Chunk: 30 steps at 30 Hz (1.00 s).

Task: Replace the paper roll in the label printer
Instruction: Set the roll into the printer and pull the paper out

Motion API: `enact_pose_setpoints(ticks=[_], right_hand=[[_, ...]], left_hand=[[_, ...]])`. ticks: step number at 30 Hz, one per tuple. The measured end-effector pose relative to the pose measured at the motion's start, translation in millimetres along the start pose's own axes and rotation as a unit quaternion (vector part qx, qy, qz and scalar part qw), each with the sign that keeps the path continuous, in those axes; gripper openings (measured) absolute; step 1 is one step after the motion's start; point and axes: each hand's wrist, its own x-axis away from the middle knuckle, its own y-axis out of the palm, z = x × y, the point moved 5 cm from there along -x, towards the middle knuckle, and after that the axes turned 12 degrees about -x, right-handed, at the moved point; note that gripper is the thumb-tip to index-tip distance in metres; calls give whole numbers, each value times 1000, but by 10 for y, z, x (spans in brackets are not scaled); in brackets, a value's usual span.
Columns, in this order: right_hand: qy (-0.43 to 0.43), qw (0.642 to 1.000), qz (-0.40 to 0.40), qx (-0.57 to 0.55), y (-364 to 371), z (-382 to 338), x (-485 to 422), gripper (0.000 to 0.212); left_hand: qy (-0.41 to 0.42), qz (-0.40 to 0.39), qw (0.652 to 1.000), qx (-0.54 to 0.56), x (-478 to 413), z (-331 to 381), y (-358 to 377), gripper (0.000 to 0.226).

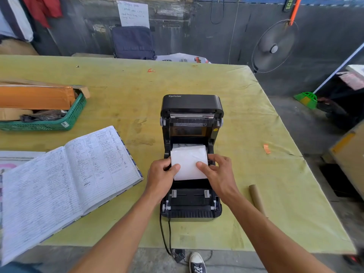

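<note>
**Both hands on the fresh roll in the opened printer**

Bare forearms reach in from the bottom edge to the black label printer (191,205), whose lid stands tipped back. Left hand (162,177) and right hand (218,174) each clasp one end of the white paper roll (188,161), thumbs pressed on its front face, fingers curled round its sides. That roll sits in the printer's open bay, between the two side holders, its loose sheet hanging toward the front. Just right of the printer, an empty brown cardboard core tube (257,200) lies on the yellow-green covered table (246,115). To the left lies an open handwritten ledger book (65,180), and beyond it a green plastic basket (65,119) holding brown parcels. Two black cables (164,235) drop from the printer's front edge to the floor.
</note>
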Motion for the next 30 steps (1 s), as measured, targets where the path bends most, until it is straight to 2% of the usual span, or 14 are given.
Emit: enact_pose_setpoints(ticks=[7,12,17,22,24,27,30], right_hand=[[5,1000,-2,26,21,21,-39,48],[14,1000,-3,11,42,75,-8,45],[13,999,3,33,34,110,7,44],[19,997,9,73,15,123,-29,45],[24,995,13,99,-1,92,-56,53],[4,990,-4,143,14,-21,-107,73],[-62,951,-75,293,104,-153,-145,78]], left_hand=[[-13,5,1000,-15,15,41,-21,36],[-35,5,999,-38,6,41,-11,9],[-51,-3,996,-68,-28,32,-5,16],[-47,-4,993,-109,-52,-4,9,13],[-45,7,987,-156,-73,43,7,25],[10,10,966,-257,-143,167,18,74],[91,-70,934,-340,-233,287,55,90]])
